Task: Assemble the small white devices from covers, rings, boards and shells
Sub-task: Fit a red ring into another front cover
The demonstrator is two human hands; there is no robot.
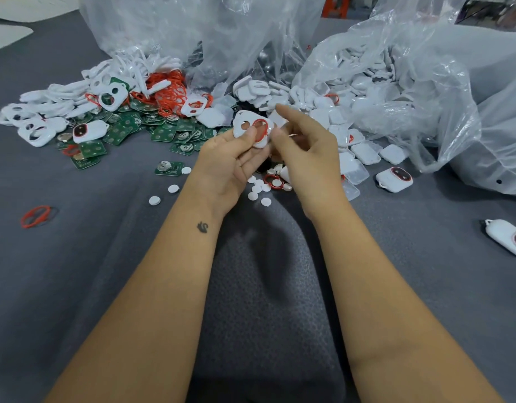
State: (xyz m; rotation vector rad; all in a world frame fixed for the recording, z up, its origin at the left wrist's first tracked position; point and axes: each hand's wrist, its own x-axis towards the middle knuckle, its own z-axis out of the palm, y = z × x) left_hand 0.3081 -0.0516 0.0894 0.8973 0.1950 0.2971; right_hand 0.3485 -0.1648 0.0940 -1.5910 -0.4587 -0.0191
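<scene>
The left hand held a white cover tilted above the counter, a red ring in its larger opening. The right hand, just beside, had loosely curled fingers; any grip was indiscernible. Boards lay far-left.

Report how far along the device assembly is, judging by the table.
Done: at least two closed white devices lie at right and far right. In hand: the left hand holds a white cover with a red ring at its opening; the right hand works beside it. Left: heaps of green boards, loose red rings, covers and bagged shells remain, so most is undone.
</scene>
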